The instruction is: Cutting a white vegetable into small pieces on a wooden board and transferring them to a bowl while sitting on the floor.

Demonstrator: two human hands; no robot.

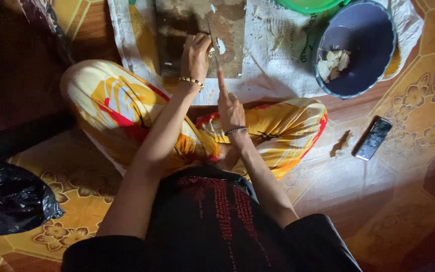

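A worn wooden cutting board (177,30) lies on newspaper (273,55) in front of my crossed legs. My left hand (195,54), with a beaded bracelet on the wrist, presses down on a pale piece of food (221,46) on the board. My right hand (230,108) grips a knife (213,50), index finger stretched along the blade's back. The blade runs forward to the food, right beside my left fingers. A dark blue bowl (378,45) at the right holds several pale cut pieces (333,63).
A green container (308,5) shows at the top edge. A dark phone (373,138) lies on the patterned floor at the right, with a small scrap (342,142) beside it. A black plastic bag (6,201) sits at the left.
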